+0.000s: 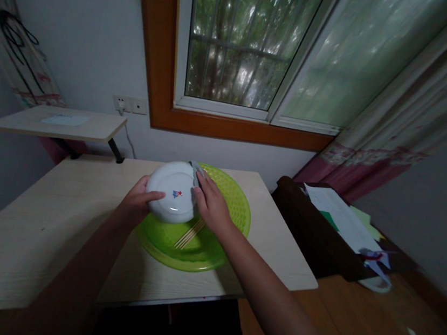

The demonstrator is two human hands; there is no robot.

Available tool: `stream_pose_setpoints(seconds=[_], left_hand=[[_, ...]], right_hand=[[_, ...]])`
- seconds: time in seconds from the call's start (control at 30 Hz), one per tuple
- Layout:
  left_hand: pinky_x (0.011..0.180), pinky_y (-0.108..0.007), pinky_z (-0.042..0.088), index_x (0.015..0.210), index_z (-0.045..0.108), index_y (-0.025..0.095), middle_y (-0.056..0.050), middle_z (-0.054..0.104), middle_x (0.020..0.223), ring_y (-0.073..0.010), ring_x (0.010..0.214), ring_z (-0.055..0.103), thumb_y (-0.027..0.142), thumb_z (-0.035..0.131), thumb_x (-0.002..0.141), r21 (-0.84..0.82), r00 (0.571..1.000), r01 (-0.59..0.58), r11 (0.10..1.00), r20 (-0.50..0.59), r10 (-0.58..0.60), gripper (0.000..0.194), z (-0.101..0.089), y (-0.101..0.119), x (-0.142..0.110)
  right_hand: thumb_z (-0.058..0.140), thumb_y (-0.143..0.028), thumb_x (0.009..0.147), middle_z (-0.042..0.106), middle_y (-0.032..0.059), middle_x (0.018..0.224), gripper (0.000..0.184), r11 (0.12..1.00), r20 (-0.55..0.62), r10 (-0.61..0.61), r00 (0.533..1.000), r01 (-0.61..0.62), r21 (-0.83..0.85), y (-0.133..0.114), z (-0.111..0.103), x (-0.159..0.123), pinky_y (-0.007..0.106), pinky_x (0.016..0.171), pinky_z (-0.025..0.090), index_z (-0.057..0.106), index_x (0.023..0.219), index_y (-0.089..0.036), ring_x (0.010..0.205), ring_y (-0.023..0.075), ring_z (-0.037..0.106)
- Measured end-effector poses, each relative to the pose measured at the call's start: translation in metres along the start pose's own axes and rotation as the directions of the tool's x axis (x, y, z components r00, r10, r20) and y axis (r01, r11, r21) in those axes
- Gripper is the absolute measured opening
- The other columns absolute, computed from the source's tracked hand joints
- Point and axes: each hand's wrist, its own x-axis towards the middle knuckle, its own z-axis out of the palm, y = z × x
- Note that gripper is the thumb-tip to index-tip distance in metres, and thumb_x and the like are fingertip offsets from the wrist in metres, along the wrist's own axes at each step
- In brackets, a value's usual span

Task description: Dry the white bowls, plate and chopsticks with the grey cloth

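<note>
A white plate (174,176) with a small red and blue print is held tilted above a round green basin (238,213). My left hand (138,199) grips the plate's left edge, thumb lying over its face. At the plate's right edge, my right hand (213,201) presses a grey cloth (196,168) against the rim, with its fingers closed over the cloth. Several wooden chopsticks (190,234) lie in the basin under the plate. Part of the basin is hidden behind the plate and my right hand.
The basin stands on a pale wooden table (78,225). A small raised shelf (29,119) with a paper sheet rises at the table's back left. Right of the table is a dark brown piece of furniture (290,219) with papers on it. A window (254,46) is ahead.
</note>
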Motion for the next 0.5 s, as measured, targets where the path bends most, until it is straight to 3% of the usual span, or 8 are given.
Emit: stream_pose_setpoints(seconds=[0.1, 0.3, 0.37, 0.5], left_hand=[[0.075, -0.034, 0.053, 0.114, 0.055, 0.013, -0.006, 0.072, 0.092, -0.0239, 0.081, 0.07, 0.022, 0.09, 0.055, -0.033, 0.998, 0.002, 0.999, -0.069, -0.004, 0.069, -0.001, 0.002, 0.005], [0.077, -0.033, 0.053, 0.115, 0.055, 0.012, -0.007, 0.073, 0.096, -0.0238, 0.084, 0.07, 0.019, 0.089, 0.056, -0.061, 0.997, 0.004, 0.998, -0.07, -0.008, 0.069, -0.001, 0.001, 0.009], [0.077, -0.033, 0.054, 0.114, 0.055, 0.014, -0.008, 0.073, 0.099, -0.0246, 0.086, 0.07, 0.018, 0.089, 0.056, -0.028, 0.999, 0.018, 0.999, -0.031, -0.019, 0.068, 0.001, 0.001, 0.006], [0.082, -0.039, 0.056, 0.118, 0.06, 0.016, -0.012, 0.073, 0.11, -0.0309, 0.097, 0.07, 0.017, 0.089, 0.059, 0.024, 0.987, 0.063, 0.998, 0.147, -0.066, 0.066, 0.005, 0.0, -0.002]], right_hand=[[0.038, -0.043, 0.106, 0.045, 0.0065, 0.159, 0.053, 0.998, -0.005, 0.047, 0.999, -0.047, 0.037, 0.004, 0.002, 0.0, 0.048, 0.126, 0.033, 0.042, 0.156, -0.025, 0.149, 0.0222, 0.042], [0.037, -0.044, 0.106, 0.046, 0.0087, 0.158, 0.053, 0.997, -0.001, 0.072, 0.997, -0.072, 0.035, 0.003, 0.004, 0.0, 0.047, 0.126, 0.032, 0.046, 0.153, -0.021, 0.149, 0.0222, 0.041], [0.038, -0.043, 0.106, 0.045, 0.0083, 0.159, 0.053, 0.998, -0.007, 0.062, 0.998, -0.062, 0.025, 0.003, 0.004, 0.0, 0.047, 0.126, 0.033, 0.046, 0.153, -0.022, 0.149, 0.0222, 0.041], [0.04, -0.04, 0.105, 0.05, 0.0071, 0.156, 0.05, 1.0, -0.024, 0.02, 1.0, -0.02, -0.005, 0.001, 0.002, 0.001, 0.05, 0.124, 0.036, 0.047, 0.153, -0.025, 0.146, 0.0227, 0.045]])
